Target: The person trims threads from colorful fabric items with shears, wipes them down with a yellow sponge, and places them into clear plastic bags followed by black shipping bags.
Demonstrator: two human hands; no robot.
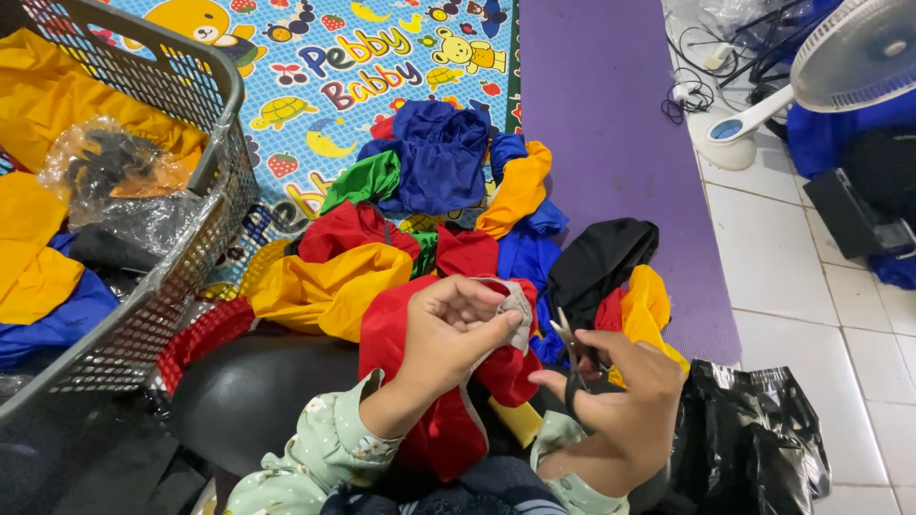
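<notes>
Red cloth (420,420) lies across my lap, its grey tag (518,319) pinched in my left hand (456,329); just right, my right hand (620,405) grips small scissors (570,348), blades pointing up-left at the tag.

Cloth pile (429,219) ahead, basket (205,205) left.

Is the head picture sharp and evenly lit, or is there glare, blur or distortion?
Head view: mostly sharp and evenly lit; soft glare on the white floor tiles and the black plastic bag; the basket looks stretched near the edge; the right hand with the scissors is slightly soft.
</notes>
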